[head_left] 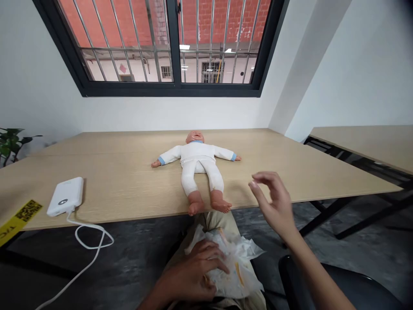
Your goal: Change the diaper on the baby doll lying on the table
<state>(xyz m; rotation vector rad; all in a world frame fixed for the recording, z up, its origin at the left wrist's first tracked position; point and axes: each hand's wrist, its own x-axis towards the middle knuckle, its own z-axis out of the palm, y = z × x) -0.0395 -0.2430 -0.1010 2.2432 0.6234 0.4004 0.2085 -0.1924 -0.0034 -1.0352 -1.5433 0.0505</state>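
A crumpled white disposable diaper [237,275] with yellow-brown stains lies spread across my lap. My left hand [198,273] rests on its left part with the fingers apart and bent, and the thumb is partly hidden. To the right, my right hand [274,202] is raised just off the table's front edge. Its thumb and forefinger curve toward each other around a gap, and I see nothing in it. A baby doll [199,155] in a white suit with blue cuffs lies on its back on the table [129,181], arms spread, bare feet at the front edge.
On the table's left stands a white power bank [66,196] whose cable [93,247] hangs over the edge. A yellow strip with a code [19,221] is near it. A dark chair [342,284] is at lower right; a barred window [174,88] is behind the table.
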